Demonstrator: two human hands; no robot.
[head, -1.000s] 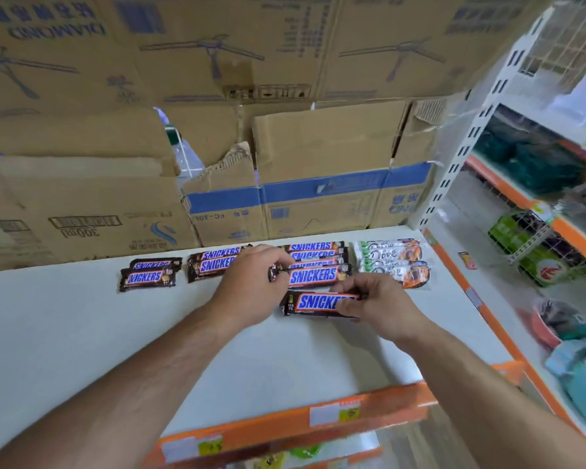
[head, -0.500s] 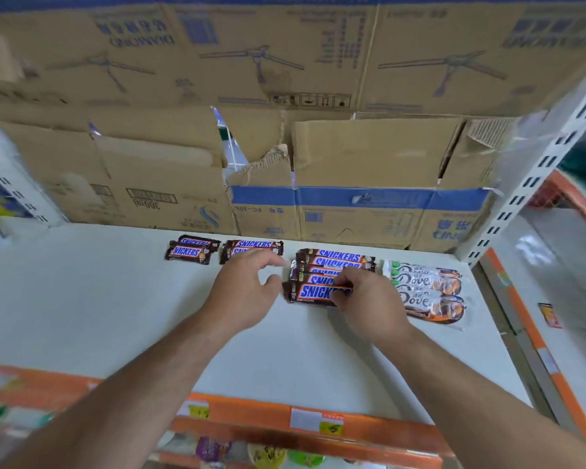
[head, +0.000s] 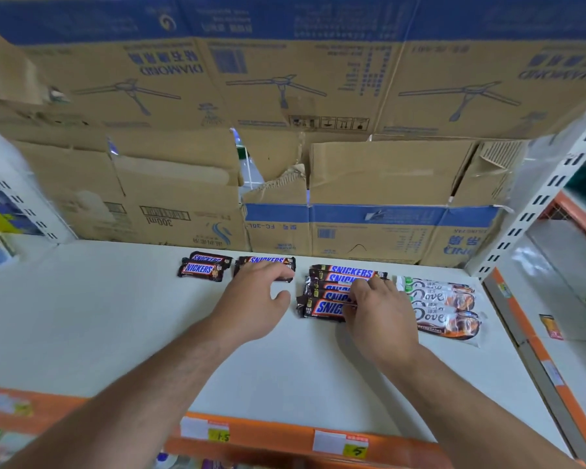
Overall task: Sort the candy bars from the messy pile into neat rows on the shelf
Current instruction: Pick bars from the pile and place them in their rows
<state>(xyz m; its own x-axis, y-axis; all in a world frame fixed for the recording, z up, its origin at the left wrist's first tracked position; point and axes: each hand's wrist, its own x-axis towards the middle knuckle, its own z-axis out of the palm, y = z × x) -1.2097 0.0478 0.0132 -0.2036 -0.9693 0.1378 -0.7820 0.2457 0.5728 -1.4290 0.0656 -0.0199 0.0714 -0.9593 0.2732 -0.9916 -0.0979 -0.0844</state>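
On the white shelf (head: 115,319) lies a row of several long Snickers bars (head: 347,273), stacked front to back. My right hand (head: 378,311) lies on the right half of this row. Its curled fingers and thumb grip the front Snickers bar (head: 323,308). My left hand (head: 252,299) hovers with its fingers spread over a pair of Snickers bars (head: 266,260) and holds nothing. Two short Snickers bars (head: 202,268) lie further left. Several Dove bars (head: 444,306) form a row to the right of my right hand.
Cardboard boxes (head: 369,184) form a wall along the back of the shelf. An orange front rail (head: 278,434) carries price tags. A white slotted upright (head: 538,204) stands at the right, with another shelf unit beyond it.
My right hand has slid the front Snickers bar back against the row. My left hand let go of the row and moved left over the pair of bars. The view has panned left.
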